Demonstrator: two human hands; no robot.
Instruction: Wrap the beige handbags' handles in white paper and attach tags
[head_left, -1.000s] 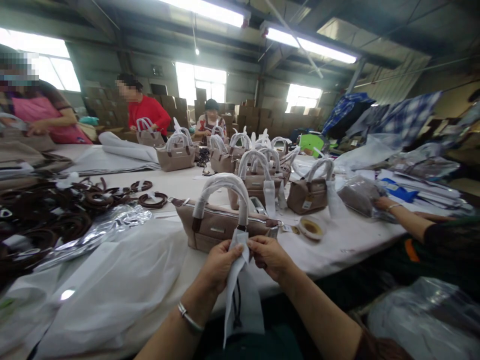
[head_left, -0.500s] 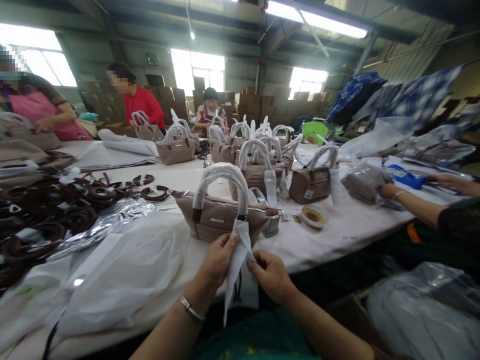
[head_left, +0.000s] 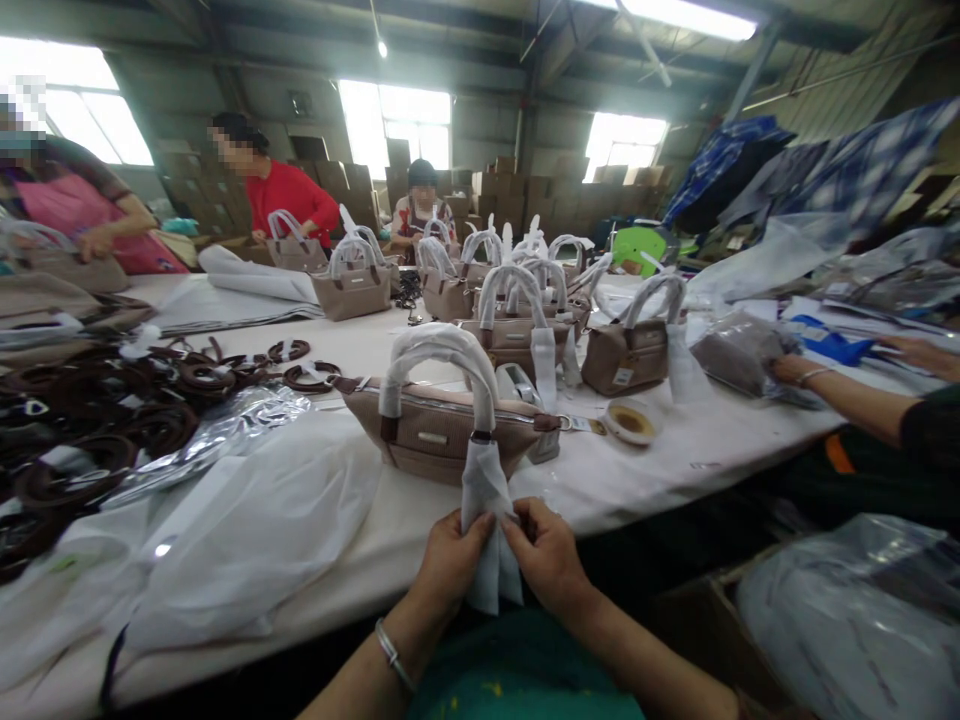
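Note:
A taupe handbag (head_left: 442, 440) stands upright before me near the table's edge, its zip and small metal plate showing. White wrapping covers its two arched handles. From the base of the near handle hangs a strip of white wrapping sheet (head_left: 487, 475), reaching past the table edge. My left hand (head_left: 454, 560) pinches the strip's left side between thumb and fingers. Opposite it, my right hand (head_left: 546, 550) pinches the right side, the two thumbs close together. What lies behind the strip is hidden.
Several wrapped handbags (head_left: 517, 340) stand behind. Coiled brown straps (head_left: 82, 440) and a white plastic sheet (head_left: 255, 540) lie at left. A tape roll (head_left: 630, 423) sits to the right. At far right, a co-worker's hand (head_left: 795, 370) touches a bagged item (head_left: 739, 350). Other people work across the table.
Both hands have moved slightly down along the strip and closer together. The strip, earlier a long loose point with a separate flap, now lies folded narrower and flatter around the handle base.

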